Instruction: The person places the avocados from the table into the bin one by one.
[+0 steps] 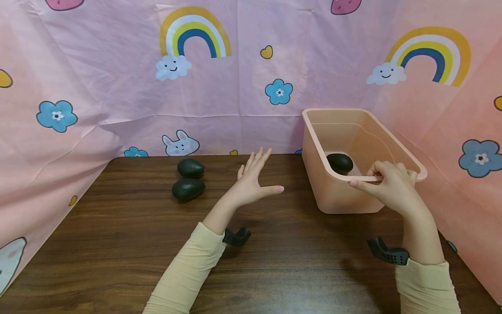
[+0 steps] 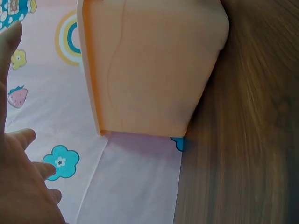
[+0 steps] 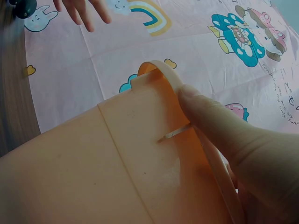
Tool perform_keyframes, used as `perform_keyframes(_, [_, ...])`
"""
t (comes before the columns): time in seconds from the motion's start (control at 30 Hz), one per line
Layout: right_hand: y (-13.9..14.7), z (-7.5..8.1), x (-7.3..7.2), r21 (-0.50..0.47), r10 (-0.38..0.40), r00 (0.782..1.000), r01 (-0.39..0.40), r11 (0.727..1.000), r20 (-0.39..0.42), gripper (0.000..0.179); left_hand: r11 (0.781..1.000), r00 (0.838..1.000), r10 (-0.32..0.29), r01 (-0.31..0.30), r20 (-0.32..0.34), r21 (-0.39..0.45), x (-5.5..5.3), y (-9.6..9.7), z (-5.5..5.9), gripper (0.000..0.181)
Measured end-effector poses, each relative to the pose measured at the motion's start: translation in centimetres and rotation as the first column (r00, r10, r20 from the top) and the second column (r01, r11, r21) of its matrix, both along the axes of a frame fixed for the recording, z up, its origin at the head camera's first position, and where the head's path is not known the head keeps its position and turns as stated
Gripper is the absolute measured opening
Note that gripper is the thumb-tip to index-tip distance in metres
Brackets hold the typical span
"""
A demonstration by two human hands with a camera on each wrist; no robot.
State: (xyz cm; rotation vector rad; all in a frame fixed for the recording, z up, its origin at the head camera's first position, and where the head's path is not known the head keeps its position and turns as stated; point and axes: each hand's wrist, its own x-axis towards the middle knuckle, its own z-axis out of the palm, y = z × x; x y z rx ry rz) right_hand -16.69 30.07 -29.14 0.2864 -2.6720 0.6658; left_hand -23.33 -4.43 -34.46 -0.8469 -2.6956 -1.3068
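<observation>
My right hand (image 1: 396, 187) grips the near rim of a peach plastic bin (image 1: 349, 196), thumb outside and fingers curled over the edge. The right wrist view shows that thumb (image 3: 219, 119) pressed along the bin's rim. Inside the bin lies one dark green avocado (image 1: 340, 163). Two more avocados rest close together on the table to the left, a far one (image 1: 190, 168) and a nearer one (image 1: 188, 189). Between them and the bin, my left hand (image 1: 251, 183) is raised over the table with fingers spread, holding nothing. The bin's side (image 2: 154, 70) fills much of the left wrist view.
A dark wood-grain table (image 1: 117, 253) lies under everything. Behind it and along both sides hangs a pink cloth (image 1: 243, 96) printed with rainbows, flowers and a rabbit. The bin stands near the back right, close to the cloth. Each wrist wears a black strap mount (image 1: 237, 237).
</observation>
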Motion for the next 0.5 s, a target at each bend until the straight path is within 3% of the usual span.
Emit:
perform_keyframes(0.23, [0.0, 0.0, 0.1, 0.003, -0.001, 1.000, 0.001, 1.000, 0.001, 0.040, 0.999, 0.999, 0.022, -0.023, 0.024, 0.027, 0.2, -1.5, 0.0, 0.099])
perform_keyframes(0.5, [-0.1, 0.0, 0.1, 0.002, -0.001, 1.000, 0.001, 1.000, -0.007, 0.039, 0.999, 0.999, 0.038, -0.038, 0.007, 0.019, 0.6, -3.3, 0.2, 0.101])
